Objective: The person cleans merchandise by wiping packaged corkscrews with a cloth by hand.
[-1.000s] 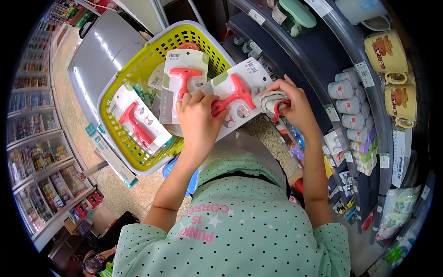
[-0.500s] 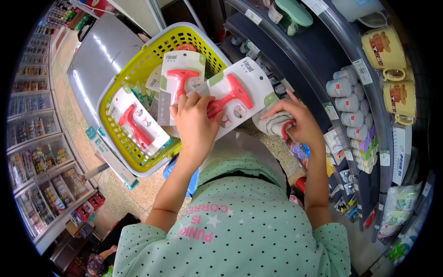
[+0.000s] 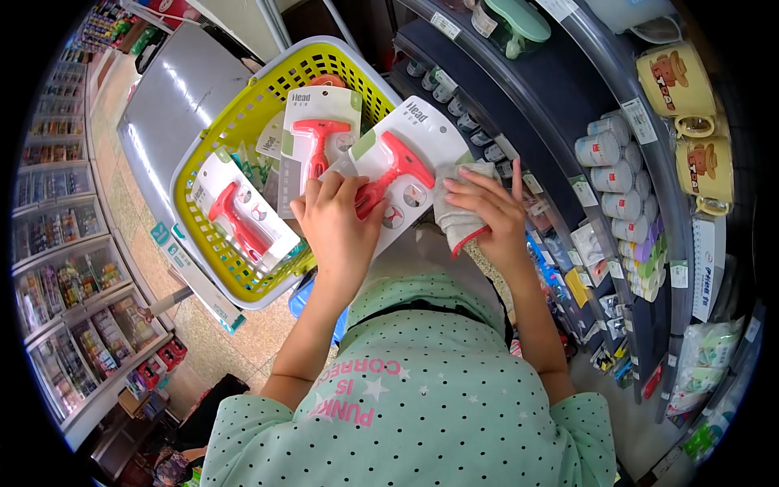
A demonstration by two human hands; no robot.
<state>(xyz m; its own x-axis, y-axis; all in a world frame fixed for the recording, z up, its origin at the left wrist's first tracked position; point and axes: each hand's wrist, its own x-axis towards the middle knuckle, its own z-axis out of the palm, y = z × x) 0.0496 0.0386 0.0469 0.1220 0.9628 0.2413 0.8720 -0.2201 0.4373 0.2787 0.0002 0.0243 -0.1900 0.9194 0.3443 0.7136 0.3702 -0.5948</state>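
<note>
Left hand (image 3: 335, 221) found closed on the carded red tool (image 3: 395, 169), its long axis running from that grip toward one-to-two o'clock; right hand (image 3: 499, 217), at three o'clock from the left, gripping a grey cloth (image 3: 454, 213) beside the backing card (image 3: 428, 122).

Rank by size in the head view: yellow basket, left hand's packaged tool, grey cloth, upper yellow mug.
1. Yellow basket
2. Packaged tool
3. Grey cloth and upper yellow mug: too alike to rank; fingers cover some cloth.
</note>
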